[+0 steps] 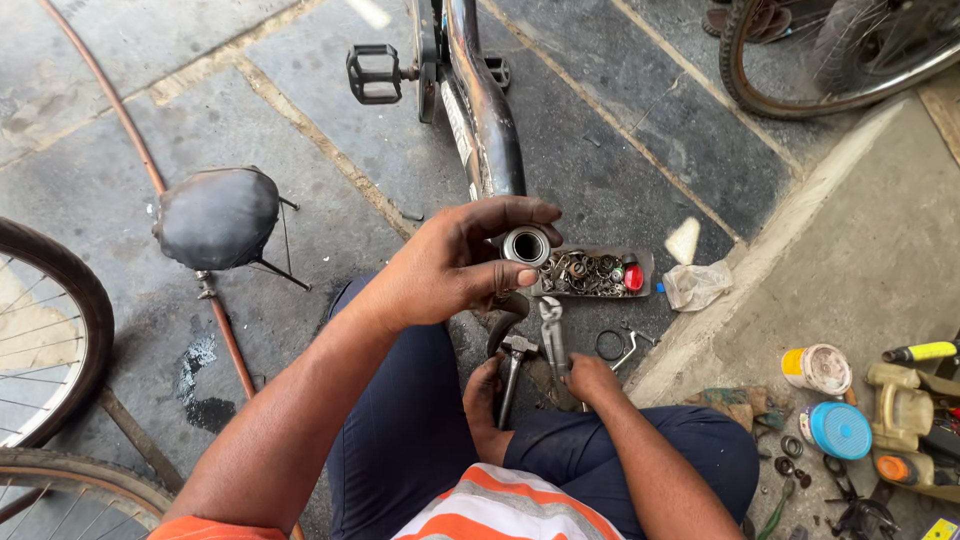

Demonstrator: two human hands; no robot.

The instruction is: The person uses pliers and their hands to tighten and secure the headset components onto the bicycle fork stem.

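My left hand (450,268) is wrapped around the end of a black bicycle frame tube (490,120), with the fingers curled about a shiny metal cup (527,245) set in the tube's open end. Lower down, my right hand (592,378) is closed on the handles of a pair of pliers (551,330) lying on the stone floor. A hammer (511,362) lies just left of the pliers, next to my bare foot (482,405). My knees in dark trousers frame the spot.
A small tray of nuts and rings (590,272) lies behind the cup, beside a plastic bag (696,285). A saddle (218,217) and a wheel (50,330) are on the left, a pedal (372,73) ahead. Tubs (818,368) and tools (915,430) sit on the raised step at right.
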